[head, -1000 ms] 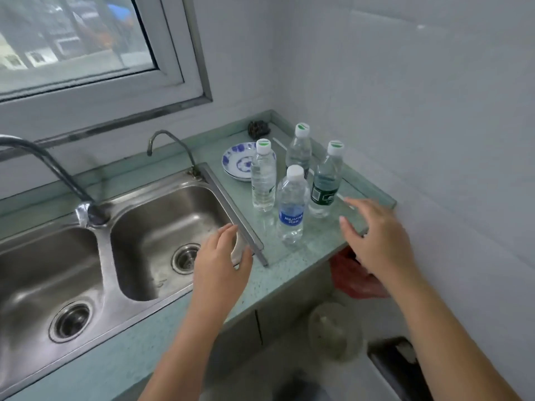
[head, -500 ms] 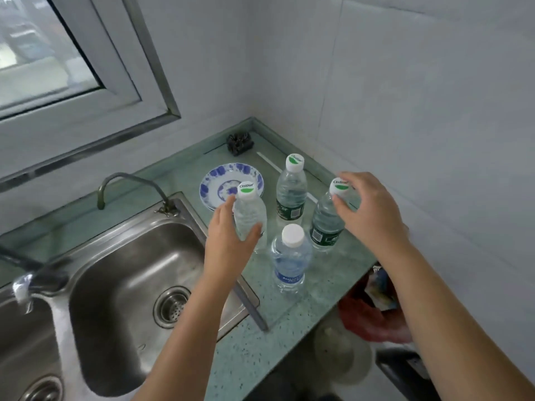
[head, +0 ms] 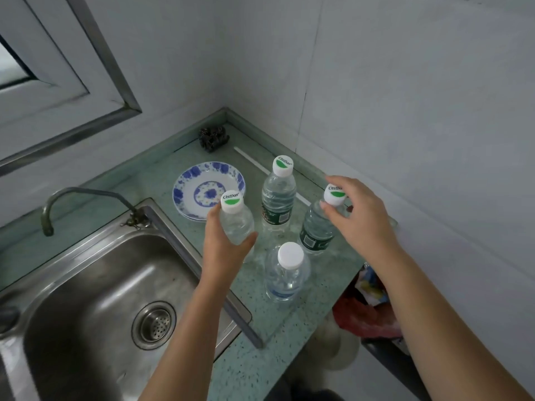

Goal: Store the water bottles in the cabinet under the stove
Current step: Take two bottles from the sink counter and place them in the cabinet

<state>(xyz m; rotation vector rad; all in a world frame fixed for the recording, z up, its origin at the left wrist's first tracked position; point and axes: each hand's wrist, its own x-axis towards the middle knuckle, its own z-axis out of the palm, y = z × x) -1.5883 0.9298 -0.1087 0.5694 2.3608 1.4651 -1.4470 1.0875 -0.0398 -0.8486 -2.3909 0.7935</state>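
Several clear water bottles stand on the green counter (head: 254, 322) right of the sink. My left hand (head: 224, 250) is wrapped around the left bottle (head: 236, 217), which has a green and white cap. My right hand (head: 362, 215) holds the neck and cap of the right bottle (head: 317, 231), which has a dark green label. Behind them a third bottle (head: 278, 195) stands free. A bottle with a plain white cap and blue label (head: 286, 273) stands nearest me, untouched. The cabinet is not in view.
A blue and white plate (head: 199, 183) lies behind the bottles, with a dark scouring pad (head: 213, 138) in the corner. The steel sink (head: 95, 308) and tap (head: 86, 198) are to the left. A red bag (head: 362, 316) hangs below the counter's right edge.
Both hands moved forward from the counter's front onto the bottles: the left closed round the left bottle, the right onto the right bottle's top. The camera came closer and turned right.
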